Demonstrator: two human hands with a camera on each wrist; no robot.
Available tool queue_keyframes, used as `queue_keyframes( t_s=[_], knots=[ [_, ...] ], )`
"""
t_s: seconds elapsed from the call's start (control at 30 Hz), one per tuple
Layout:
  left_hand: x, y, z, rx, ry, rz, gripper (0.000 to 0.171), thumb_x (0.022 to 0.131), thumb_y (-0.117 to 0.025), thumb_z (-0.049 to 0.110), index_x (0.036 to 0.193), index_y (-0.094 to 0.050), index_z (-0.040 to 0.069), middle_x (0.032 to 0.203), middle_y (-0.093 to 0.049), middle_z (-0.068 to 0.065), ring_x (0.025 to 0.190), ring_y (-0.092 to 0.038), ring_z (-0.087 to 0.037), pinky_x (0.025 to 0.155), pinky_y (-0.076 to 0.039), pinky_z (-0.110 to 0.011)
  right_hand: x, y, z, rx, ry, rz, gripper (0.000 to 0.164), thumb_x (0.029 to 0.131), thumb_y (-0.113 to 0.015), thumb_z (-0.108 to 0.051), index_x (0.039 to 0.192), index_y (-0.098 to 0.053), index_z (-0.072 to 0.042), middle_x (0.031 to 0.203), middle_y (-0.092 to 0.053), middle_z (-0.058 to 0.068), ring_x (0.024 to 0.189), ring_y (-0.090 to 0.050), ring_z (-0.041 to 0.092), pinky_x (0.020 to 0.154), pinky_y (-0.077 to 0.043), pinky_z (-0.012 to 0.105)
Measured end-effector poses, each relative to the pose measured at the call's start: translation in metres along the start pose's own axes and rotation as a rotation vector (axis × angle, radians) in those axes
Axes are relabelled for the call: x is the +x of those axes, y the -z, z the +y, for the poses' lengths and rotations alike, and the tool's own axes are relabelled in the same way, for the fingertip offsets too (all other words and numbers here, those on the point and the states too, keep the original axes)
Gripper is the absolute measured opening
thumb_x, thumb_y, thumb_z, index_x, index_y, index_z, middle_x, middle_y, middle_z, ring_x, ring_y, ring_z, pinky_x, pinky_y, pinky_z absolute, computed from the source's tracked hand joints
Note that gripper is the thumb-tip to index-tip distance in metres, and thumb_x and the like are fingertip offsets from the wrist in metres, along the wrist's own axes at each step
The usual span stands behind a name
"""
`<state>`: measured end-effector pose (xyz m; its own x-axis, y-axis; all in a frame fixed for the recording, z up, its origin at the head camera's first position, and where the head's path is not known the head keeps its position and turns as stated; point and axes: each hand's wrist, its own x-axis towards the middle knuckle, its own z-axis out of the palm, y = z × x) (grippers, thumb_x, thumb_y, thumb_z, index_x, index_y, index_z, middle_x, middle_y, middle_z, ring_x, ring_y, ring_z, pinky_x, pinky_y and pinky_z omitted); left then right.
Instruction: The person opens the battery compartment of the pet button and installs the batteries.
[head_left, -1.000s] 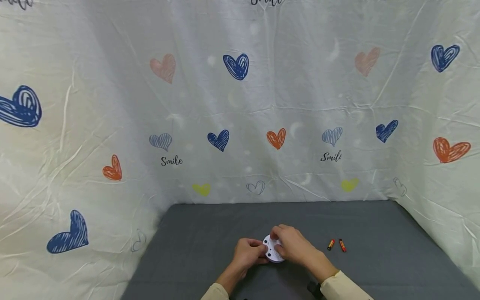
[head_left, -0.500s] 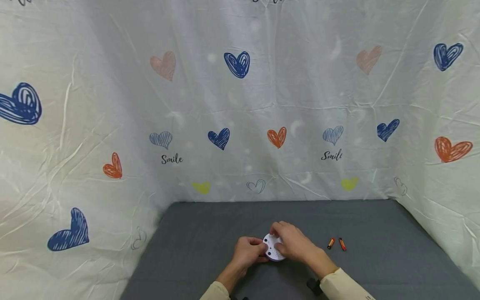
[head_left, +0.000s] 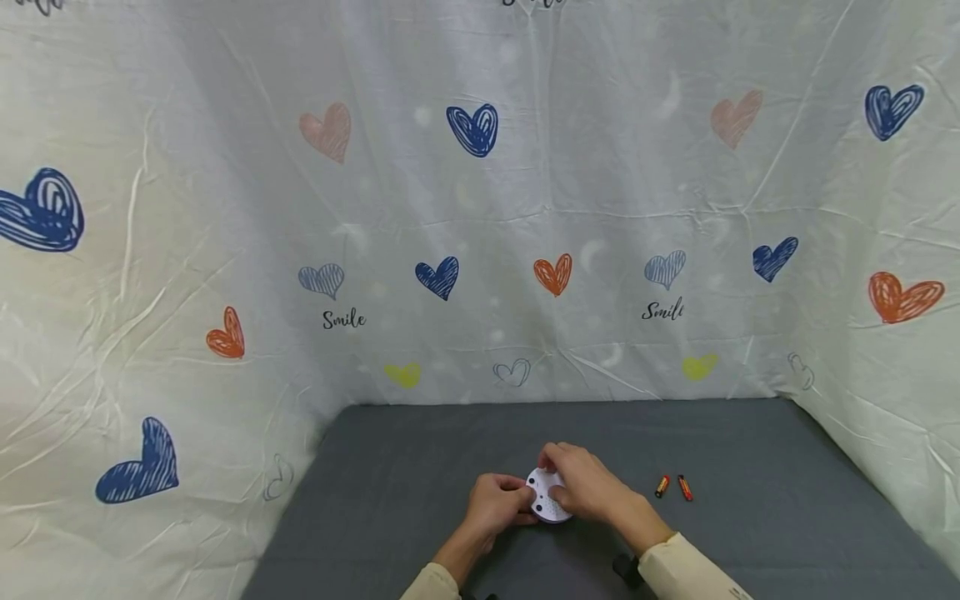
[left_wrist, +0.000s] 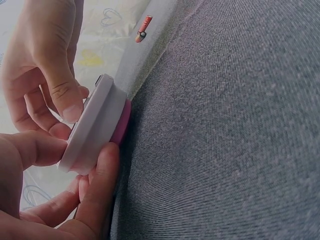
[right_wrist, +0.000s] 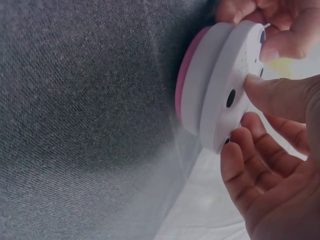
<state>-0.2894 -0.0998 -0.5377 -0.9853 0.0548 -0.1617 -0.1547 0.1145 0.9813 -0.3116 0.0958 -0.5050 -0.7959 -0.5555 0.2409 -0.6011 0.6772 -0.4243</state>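
A round white device [head_left: 542, 500] with a pink base [left_wrist: 122, 124] and black oval spots on its face is between the two hands, tilted close over the cloth. My left hand [head_left: 495, 507] pinches its near left edge, thumb on the face and fingers along the side. From the right, my right hand [head_left: 588, 487] holds the device too. Its thumb [right_wrist: 275, 97] presses on the dotted face while the bent fingertips sit at the rim. Part of the face is hidden under the right hand in the head view.
Two small red-and-black batteries [head_left: 662, 487] lie on the dark grey cloth-covered table [head_left: 405, 475], right of the hands. A black object [head_left: 627, 572] is by the right sleeve. A white curtain [head_left: 480, 333] printed with hearts surrounds the table's back and sides.
The head view shifts very slightly. Both hands and the device keep nearly the same position and hold.
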Motion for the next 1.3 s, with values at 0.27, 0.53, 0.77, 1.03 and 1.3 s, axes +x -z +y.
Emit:
queue_keyframes(
  t_s=[0.27, 0.53, 0.77, 1.03, 1.3],
  knots=[
    [0.001, -0.001, -0.002, 0.017, -0.013, 0.015, 0.028, 0.091, -0.071, 0.003, 0.114, -0.075, -0.012, 0.097, -0.077, -0.014, 0.078, -0.077, -0.018, 0.068, -0.072, -0.034, 0.003, 0.0, 0.001, 0.009, -0.032, -0.02, 0.028, 0.088, -0.082, -0.002, 0.111, -0.07, -0.013, 0.104, -0.064, 0.0, 0.093, -0.063, 0.017, 0.079, -0.06, 0.038],
    [0.003, -0.002, -0.003, 0.002, 0.005, 0.015, 0.026, 0.092, -0.073, 0.003, 0.112, -0.075, -0.012, 0.091, -0.078, -0.013, 0.074, -0.075, -0.014, 0.067, -0.072, -0.033, 0.004, -0.003, 0.003, -0.064, 0.004, 0.035, 0.02, 0.092, -0.078, 0.001, 0.106, -0.074, -0.012, 0.097, -0.06, -0.001, 0.085, -0.059, 0.014, 0.071, -0.057, 0.032],
    [0.002, -0.001, -0.003, -0.002, 0.008, 0.011, 0.025, 0.09, -0.072, 0.003, 0.111, -0.075, -0.011, 0.092, -0.077, -0.013, 0.074, -0.075, -0.015, 0.068, -0.072, -0.035, 0.002, -0.005, 0.004, -0.075, 0.008, 0.051, 0.016, 0.094, -0.08, -0.005, 0.108, -0.081, -0.012, 0.101, -0.062, -0.001, 0.091, -0.06, 0.015, 0.075, -0.058, 0.033],
    [0.001, -0.003, -0.003, 0.016, 0.033, 0.026, 0.024, 0.088, -0.072, 0.002, 0.109, -0.076, -0.009, 0.09, -0.077, -0.013, 0.072, -0.075, -0.014, 0.066, -0.072, -0.034, -0.001, -0.01, 0.006, -0.077, 0.002, 0.108, 0.013, 0.099, -0.077, -0.009, 0.109, -0.085, -0.014, 0.101, -0.067, -0.003, 0.09, -0.066, 0.013, 0.075, -0.062, 0.03],
    [0.001, -0.004, -0.003, -0.001, 0.022, 0.038, 0.027, 0.087, -0.071, 0.002, 0.11, -0.075, -0.01, 0.093, -0.075, -0.012, 0.074, -0.074, -0.014, 0.067, -0.072, -0.034, 0.0, -0.007, 0.01, -0.034, 0.032, 0.179, 0.013, 0.1, -0.074, -0.004, 0.104, -0.083, -0.012, 0.099, -0.067, -0.003, 0.089, -0.069, 0.014, 0.075, -0.063, 0.028]
  ],
)
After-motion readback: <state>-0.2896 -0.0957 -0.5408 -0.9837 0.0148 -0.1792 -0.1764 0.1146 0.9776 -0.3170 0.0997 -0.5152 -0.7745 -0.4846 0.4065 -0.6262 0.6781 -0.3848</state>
